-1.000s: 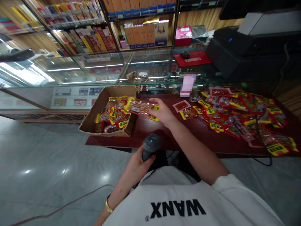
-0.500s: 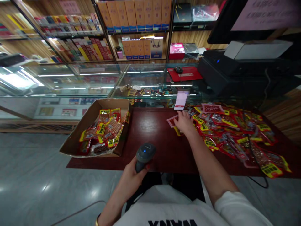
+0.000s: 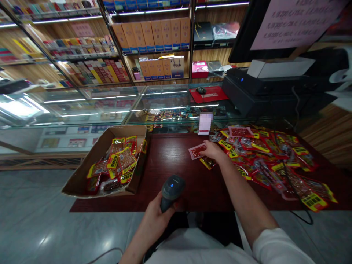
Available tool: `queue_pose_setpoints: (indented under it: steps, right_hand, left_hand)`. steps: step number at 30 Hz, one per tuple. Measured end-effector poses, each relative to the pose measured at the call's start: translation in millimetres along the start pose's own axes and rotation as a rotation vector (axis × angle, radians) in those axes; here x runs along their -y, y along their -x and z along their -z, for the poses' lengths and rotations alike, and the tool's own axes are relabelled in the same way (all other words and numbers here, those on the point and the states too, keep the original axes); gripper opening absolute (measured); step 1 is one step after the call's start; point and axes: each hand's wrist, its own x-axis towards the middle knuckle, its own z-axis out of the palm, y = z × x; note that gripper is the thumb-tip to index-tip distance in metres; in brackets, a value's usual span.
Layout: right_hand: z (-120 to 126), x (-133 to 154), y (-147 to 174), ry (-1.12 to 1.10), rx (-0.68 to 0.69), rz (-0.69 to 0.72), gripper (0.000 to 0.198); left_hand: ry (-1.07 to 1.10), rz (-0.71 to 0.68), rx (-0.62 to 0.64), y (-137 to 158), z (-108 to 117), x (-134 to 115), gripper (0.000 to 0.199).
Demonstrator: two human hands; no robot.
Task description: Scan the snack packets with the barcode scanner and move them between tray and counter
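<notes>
My left hand [image 3: 157,217] is wrapped round the handle of a dark barcode scanner [image 3: 172,186], which has a small blue light on its head. The scanner is above the front edge of the dark red tabletop [image 3: 167,154]. Farther out, my right hand [image 3: 214,151] pinches the right end of a small red snack packet [image 3: 197,151] with a pale border. Just below that hand a yellow-and-red packet [image 3: 207,163] lies on the table. To its right spreads a heap of snack packets [image 3: 255,146]. An open cardboard box [image 3: 79,174] at the left holds several similar packets [image 3: 121,157].
A small upright card stand [image 3: 205,124] stands behind my right hand. A glass display counter [image 3: 110,99] runs along the back, with a red mat [image 3: 207,94] on it. Dark machines [image 3: 247,88] and a monitor [image 3: 242,33] stand back right. A black cable [image 3: 291,179] crosses the heap.
My right hand has shifted to the packet's right end, and more of the packet shows now. The view has tilted up a little. My left hand still holds the scanner.
</notes>
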Motion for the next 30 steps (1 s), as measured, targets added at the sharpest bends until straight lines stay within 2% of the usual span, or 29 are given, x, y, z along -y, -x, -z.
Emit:
queue_pose_setpoints:
  steps: [4, 8, 11, 14, 19, 23, 25, 27, 30]
  right_hand:
    - [-9, 7, 35, -0.179, -0.069, 0.157, 0.025]
    - [-29, 11, 87, -0.232, -0.115, 0.269, 0.026]
    - [-39, 7, 118, -0.206, -0.108, 0.304, 0.036]
    - [-39, 5, 134, -0.134, -0.065, 0.332, 0.049]
    - [-34, 8, 127, -0.002, -0.105, 0.201, 0.035]
    - [-37, 14, 114, 0.024, -0.06, 0.162, 0.053]
    - [-37, 16, 108, -0.01, -0.013, 0.165, 0.056]
    - [-37, 18, 101, -0.081, 0.027, 0.16, 0.048]
    - [-37, 21, 91, -0.268, 0.051, 0.142, 0.025]
  left_hand:
    - [-0.005, 0.033, -0.018, 2, 1, -1, 0.041]
    - [-0.003, 0.052, -0.052, 2, 2, -5, 0.04]
    - [-0.001, 0.064, -0.062, -1, 2, -5, 0.041]
    - [-0.008, 0.07, -0.058, -3, 2, -3, 0.043]
    - [-0.032, 0.038, -0.018, -3, 1, 0, 0.036]
    - [-0.022, -0.007, -0.023, 1, 0, 1, 0.036]
    - [-0.021, -0.025, -0.028, 2, -1, 1, 0.035]
    - [-0.033, -0.03, -0.025, 3, -1, 1, 0.034]
    - [-0.045, -0.038, -0.02, 4, -1, 1, 0.032]
